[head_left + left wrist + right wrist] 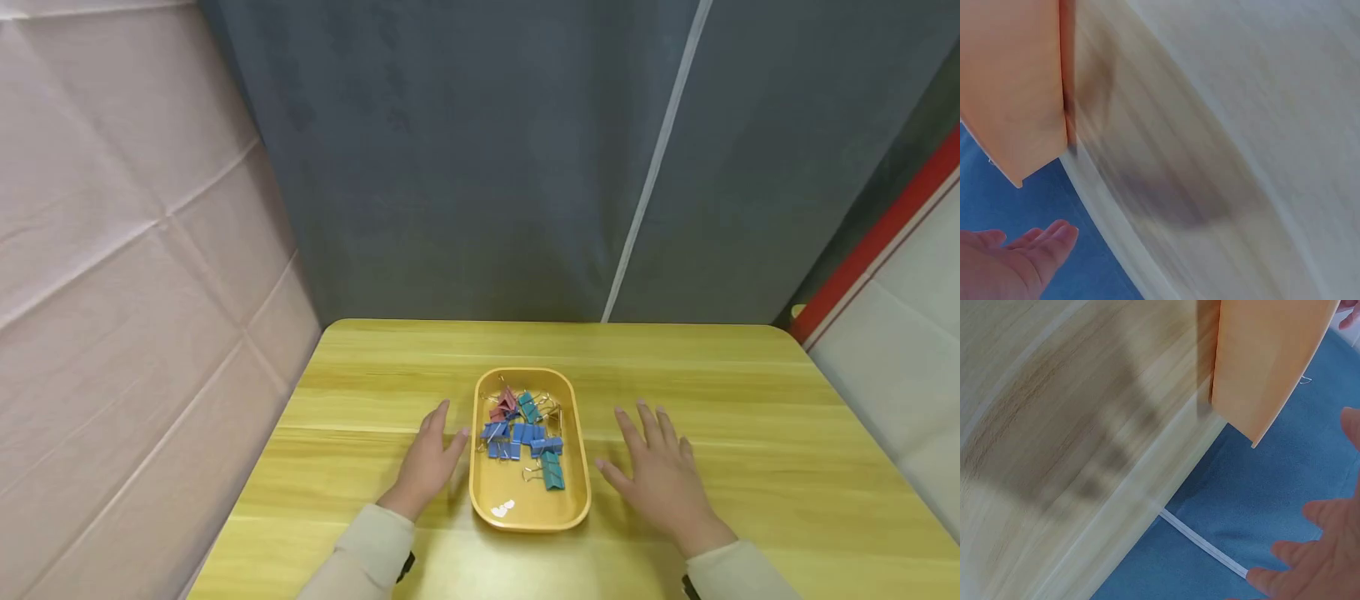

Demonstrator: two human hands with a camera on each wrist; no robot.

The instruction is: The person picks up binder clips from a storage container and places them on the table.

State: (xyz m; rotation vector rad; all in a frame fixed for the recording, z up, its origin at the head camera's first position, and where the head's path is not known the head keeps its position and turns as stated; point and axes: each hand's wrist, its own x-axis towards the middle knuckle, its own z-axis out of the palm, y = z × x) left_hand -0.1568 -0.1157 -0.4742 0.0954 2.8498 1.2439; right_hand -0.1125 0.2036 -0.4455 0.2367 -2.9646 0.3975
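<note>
A yellow tray (pixel 525 512) stands on the wooden table, holding several binder clips. Blue binder clips (pixel 529 433) lie in its middle, a red one (pixel 507 400) and a teal one (pixel 529 407) behind them, another teal clip (pixel 552 472) nearer the front. My left hand (pixel 426 463) is just left of the tray, fingers extended, apart from it. On the other side my right hand (pixel 660 479) has its fingers spread and holds nothing. In the wrist views the tray's outer wall (pixel 1013 81) looks orange, and both hands (pixel 1329 550) are only partly in frame.
The light wood table (pixel 360 400) reaches back to a dark grey curtain (pixel 465 167) with a white stripe. A pale cloth wall (pixel 135 250) runs along the left. At the right is a white panel (pixel 907 350) with a red edge.
</note>
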